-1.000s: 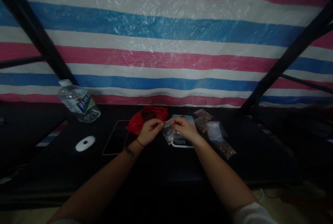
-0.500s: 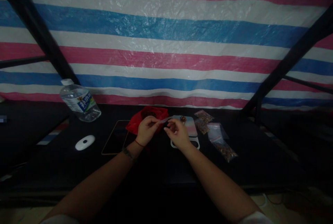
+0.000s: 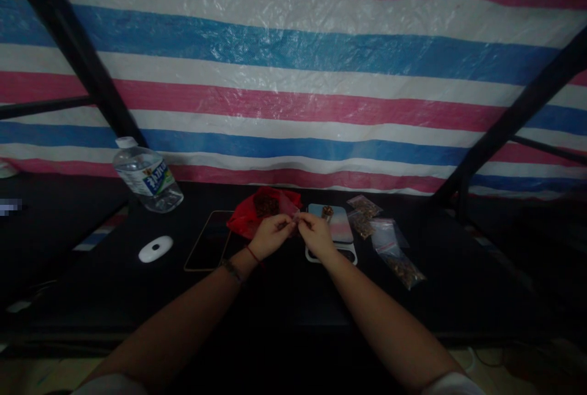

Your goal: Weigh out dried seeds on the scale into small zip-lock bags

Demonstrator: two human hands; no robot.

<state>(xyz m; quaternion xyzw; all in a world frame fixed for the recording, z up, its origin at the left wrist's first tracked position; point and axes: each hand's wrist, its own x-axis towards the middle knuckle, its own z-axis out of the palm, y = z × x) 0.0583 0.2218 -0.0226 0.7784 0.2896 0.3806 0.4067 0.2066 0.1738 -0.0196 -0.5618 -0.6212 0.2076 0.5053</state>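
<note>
My left hand (image 3: 270, 235) and my right hand (image 3: 315, 234) meet over the black table (image 3: 284, 297), both pinched on a small clear plastic bag (image 3: 294, 217) held between their fingertips. Just behind my left hand lies a red bag (image 3: 247, 211) with brown bits in it. Under my right hand sits a small scale (image 3: 334, 230) with a few brown bits on its pale platform. Right of the scale lie several small clear bags (image 3: 383, 239), some filled with brown bits.
A water bottle (image 3: 147, 176) lies tilted at the back left. A white oval device (image 3: 156, 249) and a dark tablet (image 3: 208, 248) rest on the left part of the table. A striped tarp (image 3: 293, 77) and black frame bars (image 3: 82, 59) close off the back.
One second ago the clear bag hung open and wide between my hands over the scale. Now my hands have drawn close together left of the scale, and the bag is pinched small.
</note>
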